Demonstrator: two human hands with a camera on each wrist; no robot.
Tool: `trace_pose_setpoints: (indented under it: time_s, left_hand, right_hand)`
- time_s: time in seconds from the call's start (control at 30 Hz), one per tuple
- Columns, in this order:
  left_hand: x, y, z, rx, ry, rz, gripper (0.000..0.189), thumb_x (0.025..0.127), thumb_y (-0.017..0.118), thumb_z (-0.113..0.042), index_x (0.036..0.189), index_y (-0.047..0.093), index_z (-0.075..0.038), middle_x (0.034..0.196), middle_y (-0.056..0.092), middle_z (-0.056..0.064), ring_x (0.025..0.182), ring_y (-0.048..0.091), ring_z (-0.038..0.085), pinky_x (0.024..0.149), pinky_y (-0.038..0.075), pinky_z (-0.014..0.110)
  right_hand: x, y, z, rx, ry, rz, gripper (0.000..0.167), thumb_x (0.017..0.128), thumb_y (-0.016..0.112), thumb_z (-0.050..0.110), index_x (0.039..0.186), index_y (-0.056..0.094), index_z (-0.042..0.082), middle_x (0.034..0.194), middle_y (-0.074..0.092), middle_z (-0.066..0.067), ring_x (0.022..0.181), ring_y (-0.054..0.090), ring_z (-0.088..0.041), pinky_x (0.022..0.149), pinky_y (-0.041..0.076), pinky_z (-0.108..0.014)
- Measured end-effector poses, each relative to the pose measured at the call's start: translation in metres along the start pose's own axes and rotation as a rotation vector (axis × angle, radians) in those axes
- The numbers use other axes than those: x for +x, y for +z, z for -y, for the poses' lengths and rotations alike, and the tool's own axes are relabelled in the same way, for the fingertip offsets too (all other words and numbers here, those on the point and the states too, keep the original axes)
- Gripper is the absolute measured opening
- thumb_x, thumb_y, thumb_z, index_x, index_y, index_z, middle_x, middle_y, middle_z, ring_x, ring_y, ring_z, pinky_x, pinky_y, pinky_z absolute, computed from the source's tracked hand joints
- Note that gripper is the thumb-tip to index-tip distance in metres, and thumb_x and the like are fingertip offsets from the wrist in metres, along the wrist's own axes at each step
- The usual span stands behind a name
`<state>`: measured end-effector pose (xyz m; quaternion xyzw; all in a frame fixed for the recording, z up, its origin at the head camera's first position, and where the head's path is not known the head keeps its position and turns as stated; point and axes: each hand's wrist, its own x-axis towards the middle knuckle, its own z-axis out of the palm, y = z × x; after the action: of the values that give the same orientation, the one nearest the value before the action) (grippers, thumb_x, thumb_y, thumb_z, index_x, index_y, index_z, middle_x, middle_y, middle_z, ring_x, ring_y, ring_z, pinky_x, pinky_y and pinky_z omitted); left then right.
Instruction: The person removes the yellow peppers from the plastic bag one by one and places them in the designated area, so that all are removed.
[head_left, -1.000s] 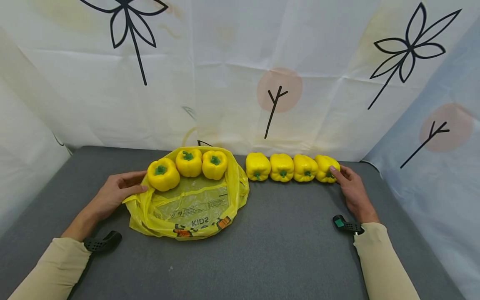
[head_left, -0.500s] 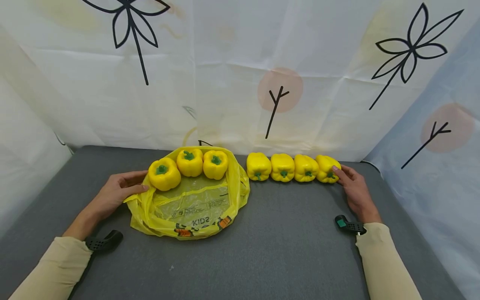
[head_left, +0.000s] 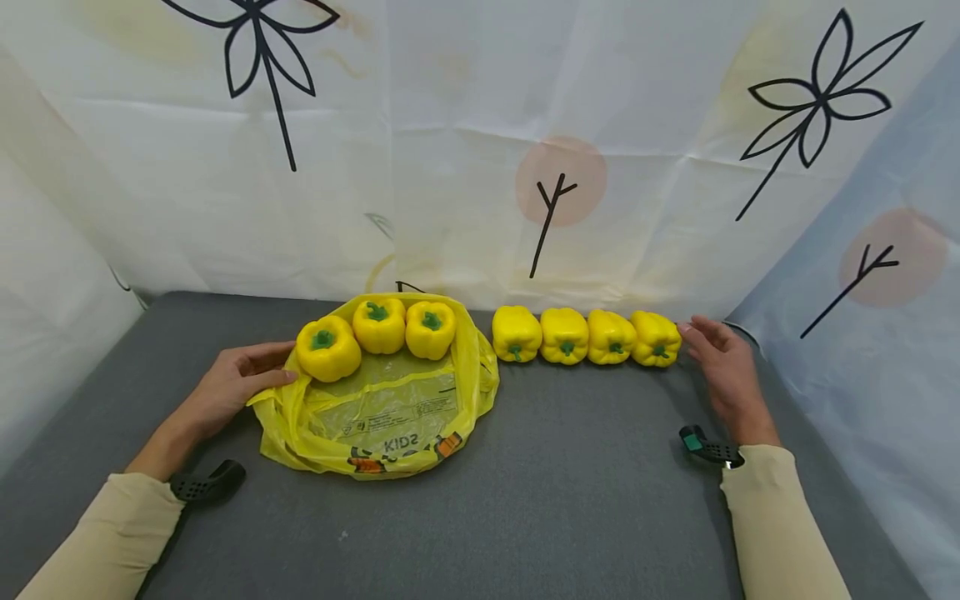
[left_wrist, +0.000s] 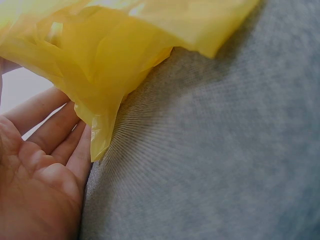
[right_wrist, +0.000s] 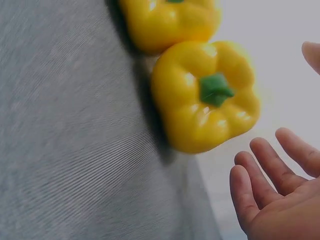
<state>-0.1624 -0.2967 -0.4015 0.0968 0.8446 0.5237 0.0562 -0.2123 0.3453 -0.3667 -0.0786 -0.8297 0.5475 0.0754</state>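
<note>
A yellow plastic bag (head_left: 472, 375) lies with its mouth spread wide, and three yellow bell peppers (head_left: 327, 350) sit along its far left inside. At the bag's left edge is my left hand (head_left: 228, 383), fingers extended against the plastic; in the left wrist view those fingers (left_wrist: 50, 125) reach partly behind the yellow film. Several more yellow bell peppers (head_left: 564, 336) lie in a row right of the bag, stems toward me. Just right of the end bell pepper (head_left: 656, 339), my right hand (head_left: 726, 375) is held with spread fingers, apart from it in the right wrist view (right_wrist: 205, 97).
Everything rests on a grey table (head_left: 540, 483). A white patterned cloth (head_left: 450, 167) hangs along the back edge, right behind the peppers. Another cloth panel (head_left: 892, 350) borders the table on the right.
My right hand has let go of the end bell pepper and moved a little to the right. My left hand and the bag look unchanged.
</note>
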Motion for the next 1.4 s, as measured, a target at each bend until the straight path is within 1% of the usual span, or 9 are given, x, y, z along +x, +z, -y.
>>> trace_pose_setpoints:
  time_s: [0.17,0.33,0.57,0.83,0.93,1.03,1.1,1.2,1.4]
  left_hand:
    - [-0.001,0.000,0.000,-0.006,0.004,-0.002,0.059,0.104,0.062,-0.020,0.152,0.040,0.005,0.150,0.044,0.028,0.113,0.049,-0.013,0.088,0.046,0.011]
    - [0.000,0.000,0.000,0.004,0.002,-0.001,0.059,0.103,0.062,-0.021,0.153,0.040,0.004,0.150,0.044,0.027,0.114,0.048,-0.013,0.088,0.046,0.011]
    - [-0.001,0.000,-0.001,-0.004,0.006,-0.003,0.059,0.103,0.062,-0.020,0.152,0.040,0.006,0.149,0.044,0.028,0.113,0.049,-0.013,0.088,0.046,0.011]
    - [0.000,0.000,0.002,-0.013,0.020,-0.001,0.058,0.103,0.062,-0.018,0.152,0.041,0.006,0.149,0.045,0.029,0.112,0.051,-0.012,0.088,0.048,0.012]
    - [0.000,0.000,0.001,-0.014,0.016,-0.003,0.058,0.103,0.062,-0.018,0.152,0.041,0.006,0.149,0.045,0.029,0.112,0.051,-0.012,0.088,0.048,0.012]
    - [0.000,0.000,0.000,-0.007,0.009,0.000,0.059,0.103,0.062,-0.020,0.152,0.040,0.005,0.149,0.044,0.028,0.113,0.050,-0.012,0.088,0.047,0.011]
    - [0.000,0.000,-0.001,-0.002,0.004,0.003,0.059,0.104,0.062,-0.020,0.152,0.040,0.005,0.150,0.044,0.027,0.113,0.049,-0.012,0.088,0.046,0.011]
    - [0.000,0.001,-0.002,0.001,0.000,0.004,0.060,0.103,0.062,-0.021,0.152,0.040,0.005,0.150,0.044,0.027,0.114,0.048,-0.012,0.088,0.046,0.010]
    - [-0.001,0.001,-0.002,-0.009,0.002,0.003,0.059,0.103,0.062,-0.020,0.152,0.040,0.005,0.150,0.044,0.027,0.113,0.049,-0.012,0.088,0.046,0.011]
  right_hand:
    - [-0.004,-0.002,0.011,-0.001,-0.044,-0.006,0.074,0.103,0.056,0.046,0.157,0.033,0.001,0.150,0.043,-0.011,0.131,0.043,-0.018,0.116,0.031,-0.050]
    - [-0.007,-0.003,0.021,0.004,-0.078,0.003,0.073,0.103,0.058,0.044,0.158,0.033,0.003,0.148,0.046,-0.006,0.123,0.047,-0.009,0.116,0.031,-0.049]
    - [-0.012,0.001,0.036,-0.028,-0.141,0.016,0.069,0.104,0.057,0.041,0.157,0.034,0.004,0.153,0.041,-0.016,0.119,0.047,-0.003,0.114,0.033,-0.049]
    - [-0.022,0.014,0.057,-0.020,-0.205,0.124,0.065,0.105,0.058,0.034,0.157,0.035,0.005,0.152,0.041,-0.018,0.122,0.046,-0.004,0.116,0.028,-0.054]
    - [-0.026,0.021,0.066,-0.014,-0.228,0.156,0.062,0.104,0.059,0.033,0.156,0.037,0.006,0.151,0.043,-0.016,0.125,0.045,-0.006,0.112,0.035,-0.042]
    - [-0.030,0.030,0.075,0.003,-0.253,0.184,0.059,0.104,0.060,0.030,0.154,0.040,0.007,0.148,0.045,-0.013,0.126,0.044,-0.008,0.102,0.040,-0.024]
    - [-0.032,0.036,0.080,0.017,-0.269,0.202,0.057,0.104,0.061,0.028,0.153,0.041,0.007,0.147,0.046,-0.012,0.127,0.044,-0.009,0.097,0.042,-0.016]
    - [-0.036,0.043,0.087,0.041,-0.289,0.228,0.056,0.104,0.062,0.026,0.152,0.043,0.007,0.147,0.046,-0.012,0.128,0.044,-0.011,0.095,0.042,-0.013]
    - [-0.041,0.061,0.103,0.078,-0.321,0.271,0.054,0.103,0.063,0.023,0.150,0.045,0.005,0.147,0.047,-0.014,0.130,0.046,-0.020,0.097,0.043,-0.015]
